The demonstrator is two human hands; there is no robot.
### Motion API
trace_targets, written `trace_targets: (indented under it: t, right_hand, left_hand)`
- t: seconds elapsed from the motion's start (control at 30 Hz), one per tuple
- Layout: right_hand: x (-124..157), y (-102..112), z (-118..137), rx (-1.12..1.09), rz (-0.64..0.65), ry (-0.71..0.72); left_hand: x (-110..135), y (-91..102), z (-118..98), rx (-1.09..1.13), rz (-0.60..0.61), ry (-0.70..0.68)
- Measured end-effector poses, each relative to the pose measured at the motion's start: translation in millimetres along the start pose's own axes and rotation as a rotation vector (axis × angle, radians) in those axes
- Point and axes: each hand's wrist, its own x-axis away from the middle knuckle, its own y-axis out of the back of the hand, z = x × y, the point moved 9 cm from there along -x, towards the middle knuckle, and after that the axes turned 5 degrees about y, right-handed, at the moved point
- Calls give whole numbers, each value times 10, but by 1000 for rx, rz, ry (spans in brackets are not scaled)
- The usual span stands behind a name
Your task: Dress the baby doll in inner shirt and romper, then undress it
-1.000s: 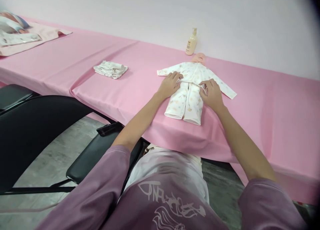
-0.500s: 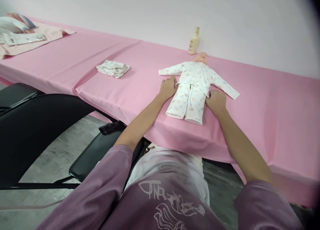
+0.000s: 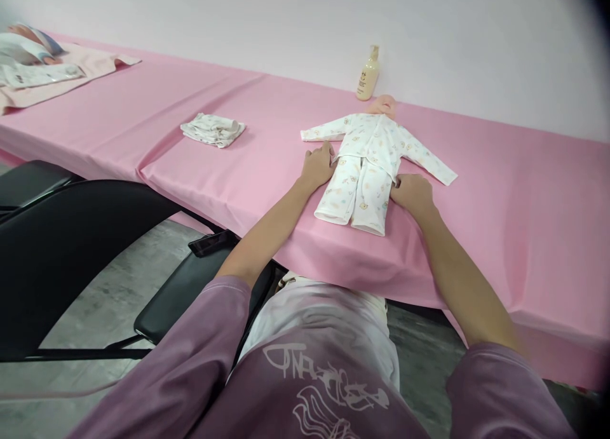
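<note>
A baby doll (image 3: 385,103) lies on its back on the pink tablecloth (image 3: 248,172), dressed in a white printed top (image 3: 376,139) and matching trousers (image 3: 355,192). My left hand (image 3: 317,165) rests at the doll's left hip, fingers together against the trouser waist. My right hand (image 3: 412,192) sits at the other hip, fingers curled in at the trouser edge. Whether either hand pinches the cloth is hidden.
A cream pump bottle (image 3: 367,75) stands by the wall behind the doll. A folded white garment (image 3: 212,129) lies to the left. Packets on a pale cloth (image 3: 42,70) lie far left. Black folding chairs (image 3: 86,248) stand beside me.
Both hands have moved from the doll's waist, where they held the trouser band, out to its hips. The top now lies down over the trouser waist.
</note>
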Motion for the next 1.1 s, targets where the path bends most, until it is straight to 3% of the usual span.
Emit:
trace_targets:
  t: [0.83, 1.03, 1.1]
  right_hand:
    - [80, 69, 47, -40, 89, -26]
    - [114, 198, -166, -162, 236, 6]
    - [86, 330, -262, -209, 220, 5]
  left_hand:
    - [71, 43, -131, -35, 67, 39]
    - [69, 183, -60, 3, 125, 60]
    - [15, 274, 7, 11, 111, 94]
